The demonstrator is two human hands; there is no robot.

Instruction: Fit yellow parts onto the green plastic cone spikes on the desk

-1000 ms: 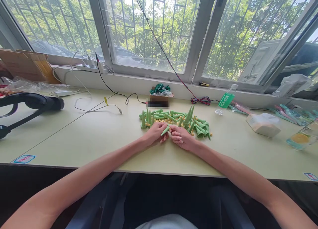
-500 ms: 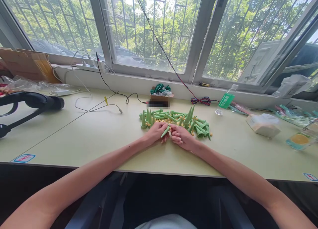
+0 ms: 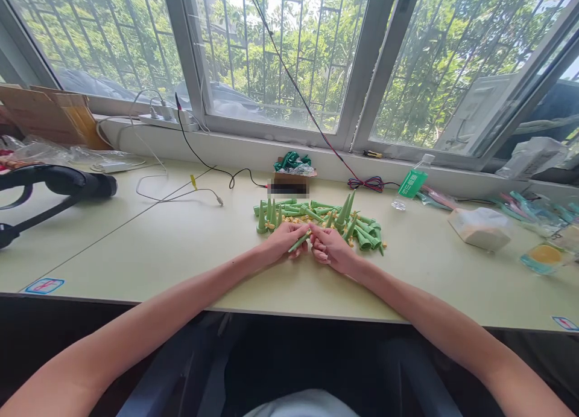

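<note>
My left hand (image 3: 287, 238) is closed round a slim green plastic cone (image 3: 298, 242), its tip pointing down and left toward me. At the cone's wide end my right hand (image 3: 332, 247) pinches a small yellow piece, mostly covered by the fingertips; whether it is joined to the cone I cannot tell. The hands nearly touch, just above the table. Right behind them spreads a pile of green cones (image 3: 368, 239), several standing upright and many lying down. Small yellow pieces (image 3: 354, 216) are scattered among them.
Behind the pile stands a small cardboard box (image 3: 296, 178) with dark green wrapping. A bottle with a green label (image 3: 411, 183), a tissue pack (image 3: 479, 228) and a cup (image 3: 543, 258) are at the right. A black headset (image 3: 58, 184) and a white cable (image 3: 181, 194) lie left.
The green cone has tilted slightly, its tip shifting a little left and down. My right fingertips have closed in further over its wide end, covering more of the yellow piece.
</note>
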